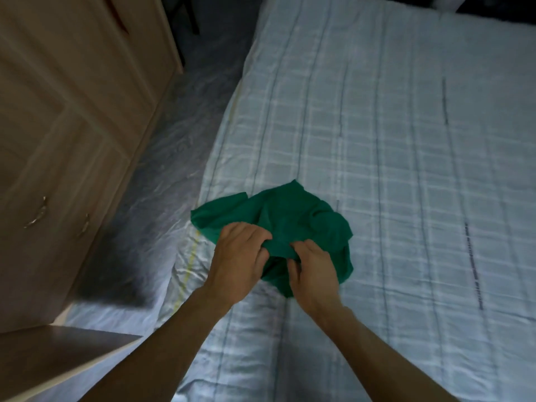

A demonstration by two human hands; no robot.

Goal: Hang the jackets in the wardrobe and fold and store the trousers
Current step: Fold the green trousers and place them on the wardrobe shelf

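While the bed fills the right of the frame, the green garment lies bunched at lower centre near its edge. Left hand and right hand each pinch its near hem; I'd pull it flat before folding.

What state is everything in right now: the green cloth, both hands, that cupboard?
green garment: crumpled, unfolded, lying on the bed near its left edge
left hand: gripping the garment's near edge
right hand: pinching the same edge
wardrobe doors: closed
checked bedspread: spread flat over the bed
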